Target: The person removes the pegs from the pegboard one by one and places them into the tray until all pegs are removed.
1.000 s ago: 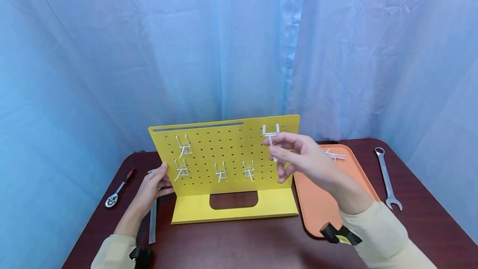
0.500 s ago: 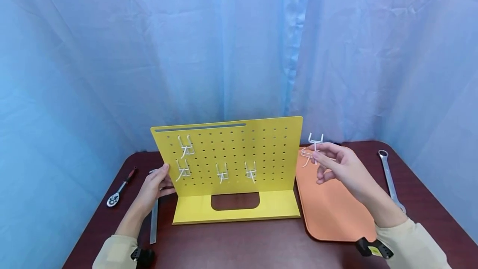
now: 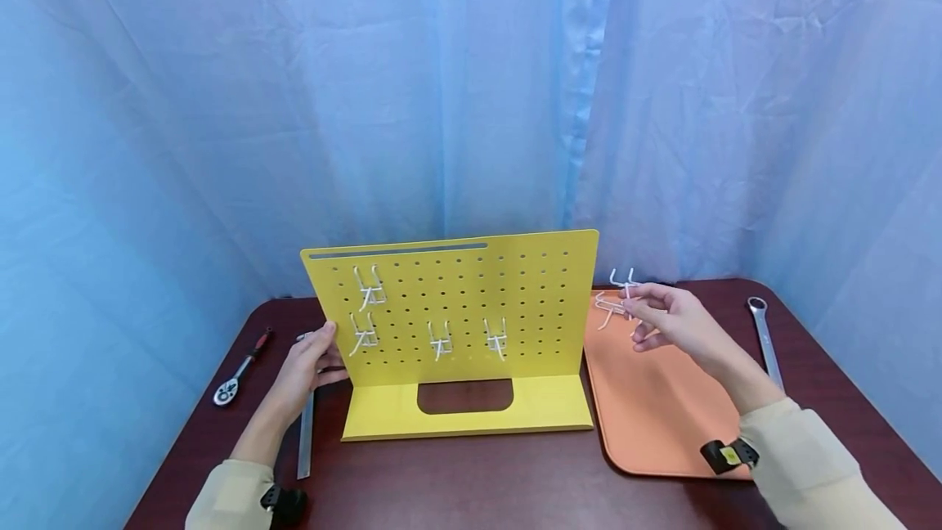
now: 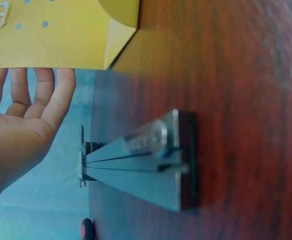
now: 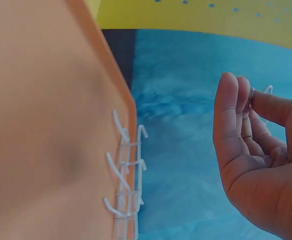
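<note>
A yellow pegboard (image 3: 456,301) stands on its bent base, with several white wire hooks mounted in its holes. My left hand (image 3: 305,362) grips its left edge, thumb in front and fingers behind. In the left wrist view those fingers (image 4: 58,97) reach behind the edge. My right hand (image 3: 673,321) pinches a white peg hook (image 3: 624,278) by its prong above the back left of the orange tray (image 3: 662,415). Just beneath are more white hooks (image 3: 609,307) on the tray, partly hidden by the hand. The right wrist view shows these loose hooks (image 5: 126,175) grouped along the tray's rim.
To the left lie a ratchet wrench (image 3: 239,370) and a long flat metal tool (image 3: 305,436), perhaps a caliper. A combination wrench (image 3: 765,342) lies right of the tray, partly covered by the right forearm. A blue curtain (image 3: 441,88) hangs behind the table.
My right hand has carried the peg hook rightward, from in front of the board's upper right to above the tray. The left hand stays on the board's edge.
</note>
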### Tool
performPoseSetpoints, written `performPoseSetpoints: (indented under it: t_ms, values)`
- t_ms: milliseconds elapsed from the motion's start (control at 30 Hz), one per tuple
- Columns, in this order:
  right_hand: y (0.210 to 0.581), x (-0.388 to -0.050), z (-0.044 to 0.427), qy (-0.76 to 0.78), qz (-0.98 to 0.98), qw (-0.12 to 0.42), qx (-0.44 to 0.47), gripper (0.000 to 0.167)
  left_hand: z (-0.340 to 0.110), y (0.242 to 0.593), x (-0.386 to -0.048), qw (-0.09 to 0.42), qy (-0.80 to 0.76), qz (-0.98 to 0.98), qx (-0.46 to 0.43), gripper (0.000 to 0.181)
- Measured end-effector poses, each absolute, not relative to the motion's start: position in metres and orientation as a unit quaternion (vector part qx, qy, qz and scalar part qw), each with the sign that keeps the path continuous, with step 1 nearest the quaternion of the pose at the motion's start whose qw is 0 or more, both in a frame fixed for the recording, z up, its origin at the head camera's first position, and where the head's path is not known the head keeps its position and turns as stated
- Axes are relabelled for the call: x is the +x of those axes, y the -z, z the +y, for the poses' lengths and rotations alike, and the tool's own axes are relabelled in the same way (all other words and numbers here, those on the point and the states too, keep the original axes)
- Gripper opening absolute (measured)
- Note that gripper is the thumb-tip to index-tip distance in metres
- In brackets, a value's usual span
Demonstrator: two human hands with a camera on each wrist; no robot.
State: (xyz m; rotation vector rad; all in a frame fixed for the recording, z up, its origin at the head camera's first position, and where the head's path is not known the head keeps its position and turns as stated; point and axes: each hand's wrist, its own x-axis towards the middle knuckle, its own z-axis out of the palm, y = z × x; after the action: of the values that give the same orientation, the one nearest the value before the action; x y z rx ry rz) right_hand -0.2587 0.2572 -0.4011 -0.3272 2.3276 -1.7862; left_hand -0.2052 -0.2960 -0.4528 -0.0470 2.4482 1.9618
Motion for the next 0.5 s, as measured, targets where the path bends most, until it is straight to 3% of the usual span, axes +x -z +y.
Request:
performPoseSetpoints:
  t_ms: [233,500]
  values:
    - [0.421,-0.271,0.261,0.583,0.798,0.130,-0.086,0.051,-0.297,0.454,-0.205,0.001,-0.626,0.780,-0.013,0.064]
    - [0.444,-0.276,0.256,0.580,0.791,0.183,-0.073,0.045,-0.297,0.455,-0.206,0.002,-0.625,0.780,-0.014,0.065]
